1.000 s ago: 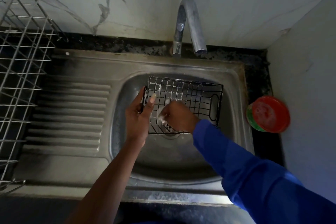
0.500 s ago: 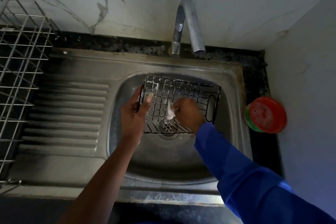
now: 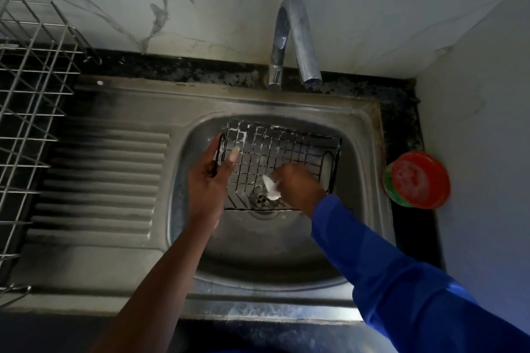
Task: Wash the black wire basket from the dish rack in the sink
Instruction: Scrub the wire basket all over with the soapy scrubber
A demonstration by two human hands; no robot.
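Observation:
A black wire basket (image 3: 289,149), streaked with white suds, sits tilted in the steel sink (image 3: 258,252) over the drain. My left hand (image 3: 209,178) grips the basket's left end handle, thumb over the wire. My right hand (image 3: 298,183) is inside the basket and pinches a small white soapy scrubber (image 3: 271,189) against the wires near the drain. No water runs from the curved tap (image 3: 292,37).
A silver wire dish rack (image 3: 28,94) stands at the left beside the ribbed drainboard (image 3: 106,180). A round red and green tub (image 3: 418,179) sits on the black counter at the right, close to the side wall.
My right hand with the scrubber has slid back and forth over the basket's wires, now a little right and lower. My left hand keeps its grip on the handle.

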